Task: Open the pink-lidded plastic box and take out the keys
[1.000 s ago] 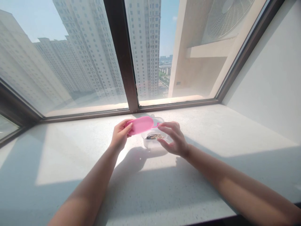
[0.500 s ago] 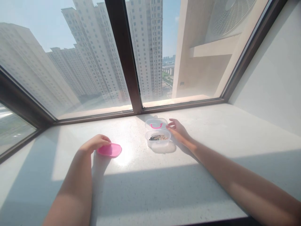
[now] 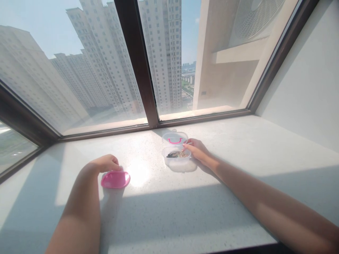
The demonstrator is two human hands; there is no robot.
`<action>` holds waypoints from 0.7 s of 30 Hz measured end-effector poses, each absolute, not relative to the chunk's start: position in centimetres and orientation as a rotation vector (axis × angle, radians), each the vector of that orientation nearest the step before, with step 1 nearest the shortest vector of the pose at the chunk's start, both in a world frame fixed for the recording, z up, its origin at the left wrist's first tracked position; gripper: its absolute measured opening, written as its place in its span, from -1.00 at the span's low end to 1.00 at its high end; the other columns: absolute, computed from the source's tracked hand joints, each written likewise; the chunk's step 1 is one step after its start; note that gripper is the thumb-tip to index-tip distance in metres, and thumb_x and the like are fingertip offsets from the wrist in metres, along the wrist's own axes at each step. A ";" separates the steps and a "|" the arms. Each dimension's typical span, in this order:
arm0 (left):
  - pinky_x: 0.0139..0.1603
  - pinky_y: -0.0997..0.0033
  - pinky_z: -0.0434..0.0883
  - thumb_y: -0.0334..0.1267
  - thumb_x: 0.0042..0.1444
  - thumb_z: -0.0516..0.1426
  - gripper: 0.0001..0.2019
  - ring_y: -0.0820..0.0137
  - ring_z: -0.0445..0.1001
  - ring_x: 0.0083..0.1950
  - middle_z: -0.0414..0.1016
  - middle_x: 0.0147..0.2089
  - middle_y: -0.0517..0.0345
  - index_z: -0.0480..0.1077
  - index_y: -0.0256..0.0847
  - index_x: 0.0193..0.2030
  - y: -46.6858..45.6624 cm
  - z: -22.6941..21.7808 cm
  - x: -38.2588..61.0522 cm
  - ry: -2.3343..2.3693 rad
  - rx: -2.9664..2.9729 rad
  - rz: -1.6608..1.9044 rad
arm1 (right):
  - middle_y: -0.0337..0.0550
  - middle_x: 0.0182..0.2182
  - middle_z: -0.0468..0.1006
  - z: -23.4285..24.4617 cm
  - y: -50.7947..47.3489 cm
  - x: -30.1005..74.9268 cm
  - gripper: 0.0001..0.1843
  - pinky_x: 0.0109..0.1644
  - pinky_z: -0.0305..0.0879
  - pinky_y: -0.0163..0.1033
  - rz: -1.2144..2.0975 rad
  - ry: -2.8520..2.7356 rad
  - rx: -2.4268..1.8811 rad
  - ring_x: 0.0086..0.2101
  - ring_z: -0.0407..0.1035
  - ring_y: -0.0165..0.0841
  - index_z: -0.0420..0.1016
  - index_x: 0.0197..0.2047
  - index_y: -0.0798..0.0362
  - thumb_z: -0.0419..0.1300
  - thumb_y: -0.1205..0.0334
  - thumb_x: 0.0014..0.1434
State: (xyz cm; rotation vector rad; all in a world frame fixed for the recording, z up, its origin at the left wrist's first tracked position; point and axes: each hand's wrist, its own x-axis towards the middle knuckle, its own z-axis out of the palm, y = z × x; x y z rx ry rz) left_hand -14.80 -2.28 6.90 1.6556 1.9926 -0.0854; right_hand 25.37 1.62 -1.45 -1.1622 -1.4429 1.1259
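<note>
A small clear plastic box [image 3: 175,162] stands open on the white stone windowsill [image 3: 185,211], near the window. Its clear hinged lid [image 3: 174,137], with a pink clasp, lies folded back toward the glass. Dark and golden hair clips [image 3: 176,154] lie inside. My right hand [image 3: 197,150] is at the box's right rim, fingertips pinched over the clips; whether it grips one I cannot tell. My left hand [image 3: 104,163] is curled over a pink oval lid [image 3: 115,179] lying on the sill to the left of the box.
A dark window frame [image 3: 143,84] runs along the back of the sill, with tall buildings behind the glass. A white wall [image 3: 304,88] closes the right side. Sunlight falls across the far half of the sill; the near part is in shade.
The left hand carried the pink lid away from the box and down to the sill at the left. The right hand went from the box's side to reaching in at the clips.
</note>
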 end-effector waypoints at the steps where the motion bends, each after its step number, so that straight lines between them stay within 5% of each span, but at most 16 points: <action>1: -0.27 0.21 0.37 0.00 -0.29 0.26 -0.73 0.04 0.51 -0.27 0.58 -0.40 -0.02 0.52 -0.17 -0.54 -2.2 6.8 -14.2 2.016 1.691 -0.055 | -0.07 -0.44 0.58 -1.4 1.6 25.3 -0.68 -0.57 0.22 -0.34 1.158 -1.422 -1.164 -0.56 0.37 -0.39 0.44 -0.24 0.12 0.25 0.03 0.07; 5: -0.08 0.14 0.38 0.13 -0.12 0.22 -0.53 0.02 0.49 -0.04 0.54 -0.05 -0.15 0.52 -0.19 -0.18 -2.1 5.8 -9.2 1.890 1.989 0.383 | -0.08 -0.41 0.59 -1.0 1.2 25.0 -0.66 -0.68 0.04 -0.40 1.243 -1.347 -1.159 -0.67 0.23 -0.49 0.38 -0.20 0.09 0.26 0.03 0.06; 10: 0.10 0.11 0.35 0.04 -0.11 0.31 -0.22 0.04 0.36 0.18 0.31 0.26 -0.20 0.23 -0.17 0.25 -2.7 3.8 -1.7 1.359 1.980 0.625 | -0.13 -0.43 0.59 -0.2 0.4 24.2 -0.61 -0.70 -0.03 -0.43 1.286 -1.291 -1.098 -0.72 0.08 -0.57 0.31 -0.14 0.06 0.27 0.04 0.04; 13: 0.14 0.10 0.31 -0.06 -0.13 0.35 -0.13 0.07 0.35 0.19 0.31 0.25 -0.21 0.12 -0.18 0.31 -3.2 2.4 0.6 1.221 1.951 0.669 | -0.18 -0.45 0.58 0.1 0.0 23.9 -0.63 -0.68 -0.05 -0.44 1.278 -1.287 -1.042 -0.71 0.05 -0.57 0.29 -0.18 0.04 0.26 0.03 0.04; 17: -0.02 0.14 0.39 -0.17 -0.03 0.29 -0.27 0.16 0.48 -0.03 0.44 0.09 -0.15 0.11 -0.17 0.27 -3.3 1.0 1.7 1.231 1.854 0.775 | -0.20 -0.45 0.57 0.1 -0.1 23.7 -0.64 -0.66 -0.06 -0.44 1.279 -1.280 -1.022 -0.68 0.08 -0.55 0.29 -0.21 0.03 0.26 0.01 0.03; 21: 0.02 0.18 0.38 -0.25 -0.05 0.30 -0.32 0.12 0.42 0.11 0.42 0.11 -0.15 0.16 -0.15 0.21 -3.1 1.0 1.4 1.139 1.808 0.840 | -0.23 -0.50 0.54 0.1 0.2 24.2 -0.67 -0.65 0.00 -0.41 1.273 -1.295 -0.987 -0.69 0.10 -0.54 0.32 -0.23 0.02 0.26 0.01 0.05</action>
